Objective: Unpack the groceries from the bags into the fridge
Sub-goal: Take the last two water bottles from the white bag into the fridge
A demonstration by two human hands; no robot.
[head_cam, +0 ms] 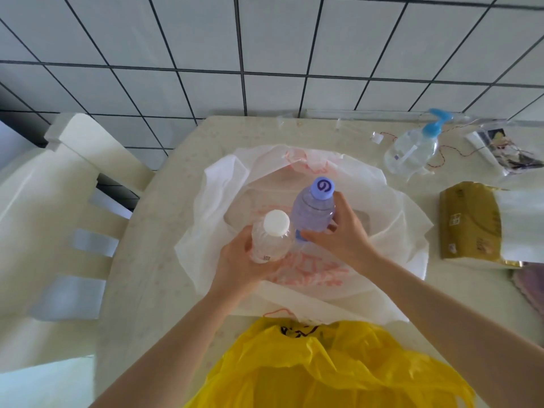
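Over an opened white plastic bag (pixel 223 184) with red print on the table, I hold two bottles upright. My left hand (pixel 238 266) grips a clear bottle with a white cap (pixel 272 237). My right hand (pixel 344 234) is wrapped around a pale purple bottle with a purple cap (pixel 313 210). The two bottles stand side by side, almost touching. A yellow plastic bag (pixel 323 366) lies crumpled at the near edge of the table, below my forearms. No fridge is in view.
A cream table (pixel 164 225) stands against a white tiled wall. A cream chair (pixel 59 207) is on the left. At the back right stands a clear pump bottle with a blue top (pixel 415 148), beside a clear packet (pixel 506 148). A gold tissue pack (pixel 471 222) lies at right.
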